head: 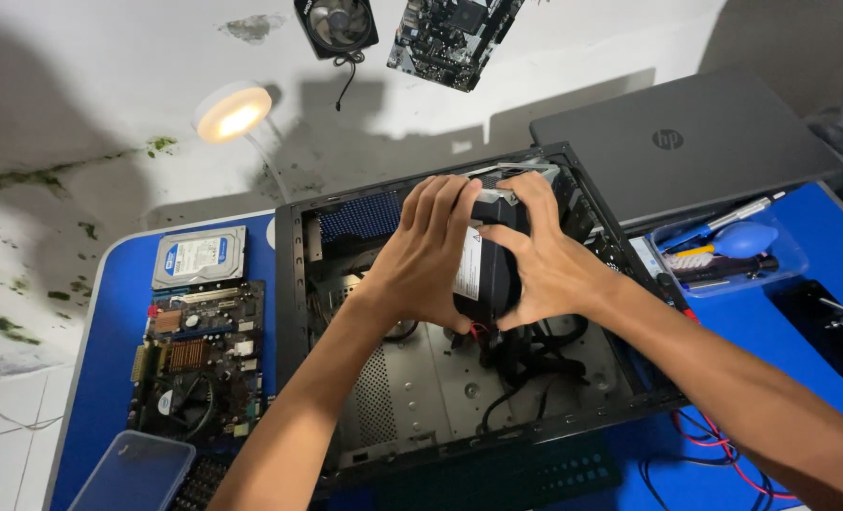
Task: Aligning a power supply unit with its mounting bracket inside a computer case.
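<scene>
Both our forearms reach into the open black steel computer case (293, 284); our left hand (421, 255) and right hand (544, 260) clamp their fingers around the black boxy power supply (488, 270). It sits high in the case's far corner, its cables (525, 364) loose across the bare tray, so we judge fitting only begun, with the green motherboard (204, 364) outside on the blue table (118, 312).

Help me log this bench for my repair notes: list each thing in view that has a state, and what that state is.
Computer case: lying flat, side panel off, interior open.
Power supply: gripped inside the case by left hand and right hand, cables trailing.
Laptop: lid closed.
Lamp: lit.
Hard drive: loose on the table.
Motherboard: out of a case, flat on the table.
Plastic tray: open, tools inside.
</scene>
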